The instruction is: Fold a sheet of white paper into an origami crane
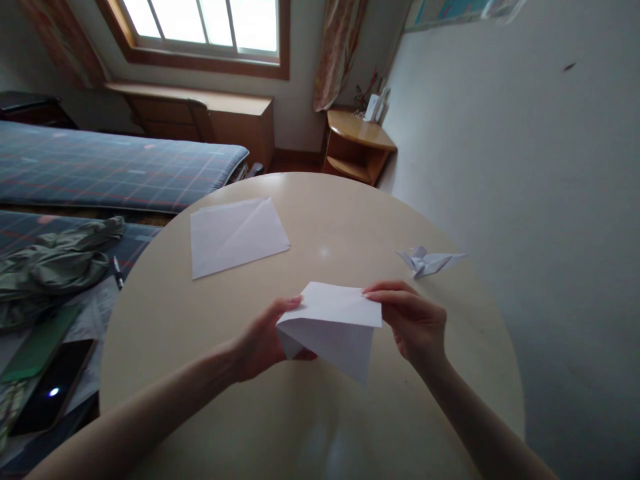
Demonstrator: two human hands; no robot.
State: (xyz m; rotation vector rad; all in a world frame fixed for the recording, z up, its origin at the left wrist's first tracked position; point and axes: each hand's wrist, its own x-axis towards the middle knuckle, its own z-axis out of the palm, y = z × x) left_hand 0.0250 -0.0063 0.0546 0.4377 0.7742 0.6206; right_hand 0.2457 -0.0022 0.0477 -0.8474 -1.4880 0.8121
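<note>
A white sheet of paper (333, 308), folded over on itself, is held above the round table, its lower flap hanging loose toward me. My left hand (270, 333) grips its left side, thumb on top and fingers underneath. At the upper right corner, my right hand (413, 317) pinches the edge between thumb and fingers. Beyond my right hand lies a folded paper crane (430, 261), white, with pointed ends. Farther back on the left rests a stack of white paper (235, 237), its top sheet showing a diagonal edge or crease.
The round cream table (350, 213) stands close to a white wall (540, 200) on the right. To the left are a bed with a plaid mattress (120, 167), a crumpled green cloth (60, 267), a pen (118, 272) and a phone (54, 383). A corner shelf (360, 130) stands behind.
</note>
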